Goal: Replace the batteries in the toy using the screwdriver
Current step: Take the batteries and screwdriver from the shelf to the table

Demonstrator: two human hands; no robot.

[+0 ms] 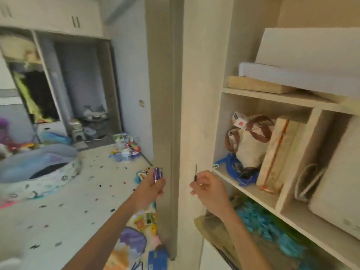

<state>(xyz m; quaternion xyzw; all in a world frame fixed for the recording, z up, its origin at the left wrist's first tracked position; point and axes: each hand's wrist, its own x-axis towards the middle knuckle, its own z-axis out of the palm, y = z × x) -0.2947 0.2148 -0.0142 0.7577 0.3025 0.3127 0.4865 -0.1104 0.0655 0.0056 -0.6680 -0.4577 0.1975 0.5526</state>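
My left hand (153,187) is raised in front of a door frame and is shut on a pair of purple batteries (157,173) that stick up above the fingers. My right hand (207,187) is beside it, near the shelf edge, and pinches a small screwdriver (196,172) whose thin dark shaft points straight up. A small colourful toy (141,174) lies on the floor just left of my left hand, partly hidden by it. Which toy takes the batteries I cannot tell.
An open shelf unit (253,94) on the right holds a bag (249,145), boxes and blue items. A grey door frame (165,114) stands between my hands. The floor (78,201) has scattered small pieces, a round padded play pool (39,168) and toys (126,151).
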